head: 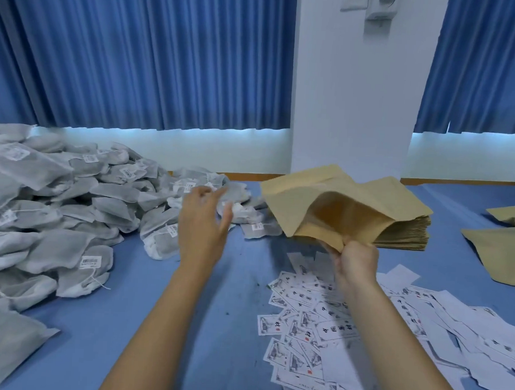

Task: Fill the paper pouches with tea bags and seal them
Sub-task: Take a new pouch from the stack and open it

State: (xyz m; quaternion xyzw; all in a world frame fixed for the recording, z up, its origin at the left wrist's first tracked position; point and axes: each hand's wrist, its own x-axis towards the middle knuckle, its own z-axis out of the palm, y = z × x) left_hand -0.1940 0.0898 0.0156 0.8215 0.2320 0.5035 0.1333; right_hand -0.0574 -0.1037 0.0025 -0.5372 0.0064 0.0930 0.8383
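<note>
Paper pouch (333, 210) held mouth-open above table (214, 312), right hand (355, 265) pinching its lower edge. Left hand (202, 221) loose-fingered, empty, near tea bags (71, 203). Risk: one-handed pinch lets mouth sag; bags could snag on rim and spill.

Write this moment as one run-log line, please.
right hand: grips open paper pouch | left hand: open, near tea bag pile | stage: filling not yet begun
</note>
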